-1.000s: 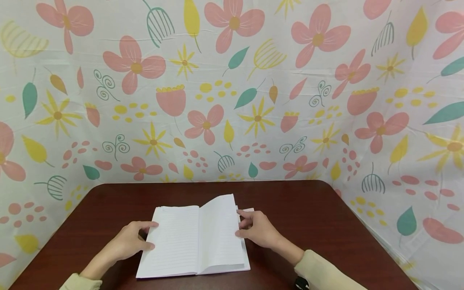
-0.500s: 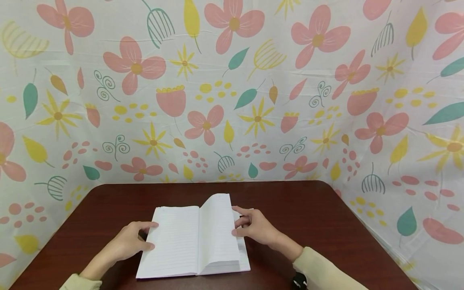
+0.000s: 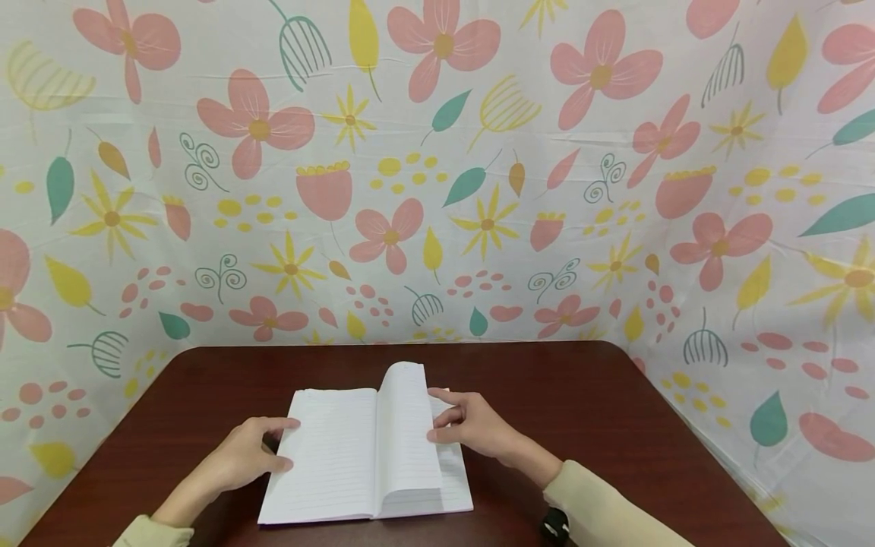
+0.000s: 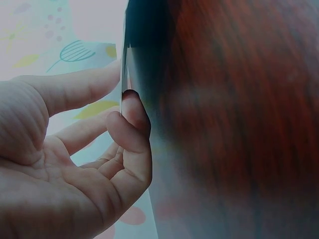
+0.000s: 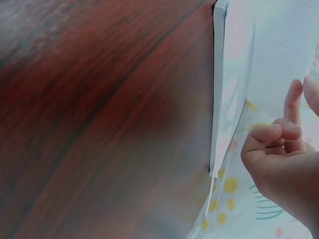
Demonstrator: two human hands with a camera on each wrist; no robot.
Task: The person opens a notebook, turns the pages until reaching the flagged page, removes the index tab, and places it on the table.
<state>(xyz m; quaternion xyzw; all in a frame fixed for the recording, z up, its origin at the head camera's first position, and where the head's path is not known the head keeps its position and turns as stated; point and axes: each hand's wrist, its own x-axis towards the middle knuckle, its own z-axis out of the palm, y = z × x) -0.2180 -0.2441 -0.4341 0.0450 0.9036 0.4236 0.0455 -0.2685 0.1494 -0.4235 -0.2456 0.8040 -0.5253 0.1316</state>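
An open notebook (image 3: pixel 321 456) with lined white pages lies on the table. At its left edge my left hand (image 3: pixel 239 453) grips the sheets. The left wrist view shows fingers of the left hand (image 4: pixel 75 149) on both faces of the thin edge (image 4: pixel 124 64). Several right-hand pages (image 3: pixel 409 448) are raised and bent over toward the left. My right hand (image 3: pixel 481 427) holds their outer edge with thumb and index finger. In the right wrist view, the right hand (image 5: pixel 279 149) is partly cut off at the frame's side, beside the notebook's block (image 5: pixel 222 89).
The dark reddish-brown wooden table (image 3: pixel 533 380) extends around the notebook. Behind it and at both sides hangs a white cloth (image 3: pixel 437 251) with flowers and leaves. A thin pale strip (image 5: pixel 210 194) sticks out from the notebook's end. A dark wristband (image 3: pixel 555 524) is on the right wrist.
My right hand has moved left, bringing the raised pages with it. They curve up more steeply, and more of the page underneath shows. The left hand has stayed in place.
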